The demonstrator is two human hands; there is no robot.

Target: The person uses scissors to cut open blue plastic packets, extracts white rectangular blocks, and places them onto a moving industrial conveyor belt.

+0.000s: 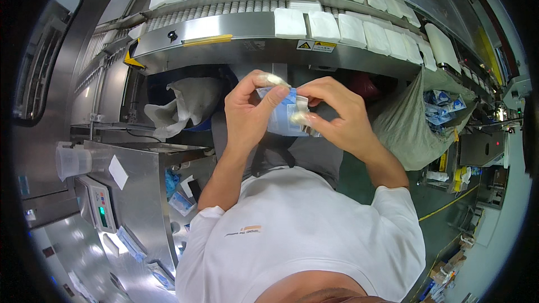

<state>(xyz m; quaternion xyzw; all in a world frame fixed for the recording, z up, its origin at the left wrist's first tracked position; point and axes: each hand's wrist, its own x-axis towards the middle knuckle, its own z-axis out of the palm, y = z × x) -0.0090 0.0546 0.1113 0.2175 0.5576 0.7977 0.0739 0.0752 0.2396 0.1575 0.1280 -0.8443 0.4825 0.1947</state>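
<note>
In front of my chest I hold a small blue and white soft packet [282, 119] between both hands. My left hand [247, 109] is closed on its left upper side, thumb and forefinger pinching the edge. On the other side my right hand [343, 113] grips the right end, where a white and silvery part shows between the fingers. Whitish covers sit on some fingertips of both hands. What lies inside the packet I cannot make out.
Ahead runs a metal roller conveyor [213, 10], with white folded pads [324, 26] along its rails. A large pale sack [401, 126] of blue packets hangs at the right. To the left, a metal table [137, 177] bears a digital scale [101, 205] beside a clear plastic jug [73, 161].
</note>
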